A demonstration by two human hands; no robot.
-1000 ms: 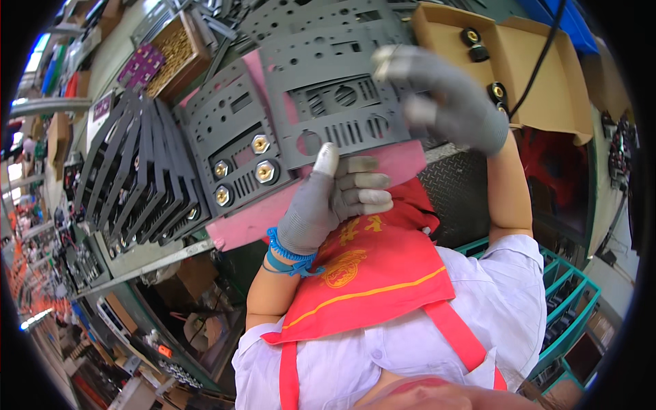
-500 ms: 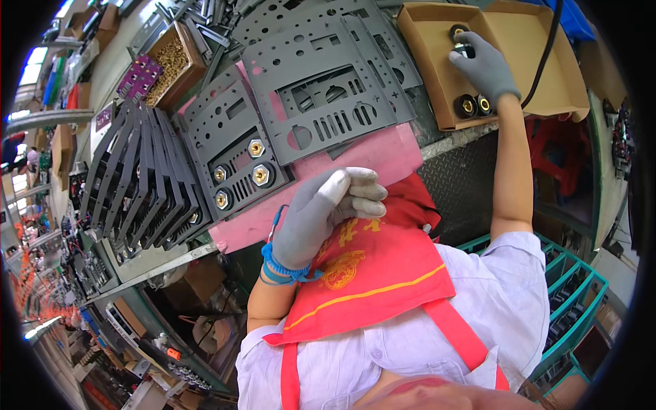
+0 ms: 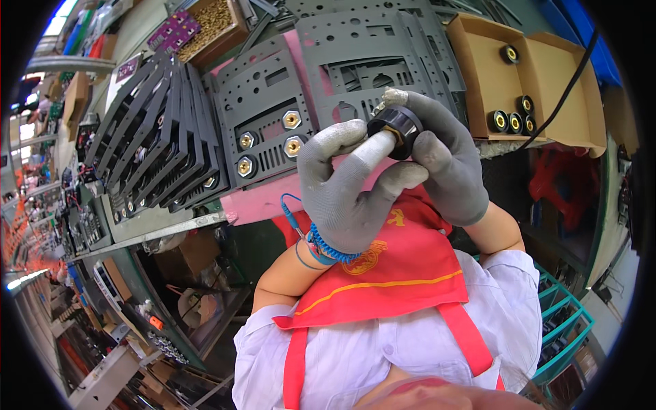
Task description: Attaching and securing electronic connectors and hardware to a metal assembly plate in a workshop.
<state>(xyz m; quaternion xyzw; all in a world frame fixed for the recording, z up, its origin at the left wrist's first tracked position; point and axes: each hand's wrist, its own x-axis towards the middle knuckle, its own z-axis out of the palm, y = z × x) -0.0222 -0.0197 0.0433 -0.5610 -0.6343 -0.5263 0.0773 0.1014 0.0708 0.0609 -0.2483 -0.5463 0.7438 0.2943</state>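
In front of my chest, both gloved hands come together on a black round terminal with a brass centre (image 3: pixel 404 127). My right hand (image 3: pixel 454 167) wraps it from the right, thumb against its lower side. The fingertips of my left hand (image 3: pixel 345 195) press at its near face, by the brass part. Just beyond my left hand lies a grey metal panel (image 3: pixel 270 76) with several similar terminals fixed in it, each under a hex nut (image 3: pixel 292 120). A larger grey panel (image 3: pixel 342 39) with round holes and slots lies beside it, partly behind my hands.
An open cardboard box (image 3: pixel 478 82) at the right holds several loose black terminals (image 3: pixel 499 121); a black cable (image 3: pixel 572 96) crosses it. Grey panels (image 3: pixel 154 126) lean in a row at the left. Pink sheeting (image 3: pixel 263 199) covers the bench edge. Farther back are purple circuit boards (image 3: pixel 172 33) and a bin of brass pieces (image 3: pixel 213 31).
My right hand has come back from the cardboard box with a terminal. My left hand has moved up and right to meet it, and the view has shifted slightly.
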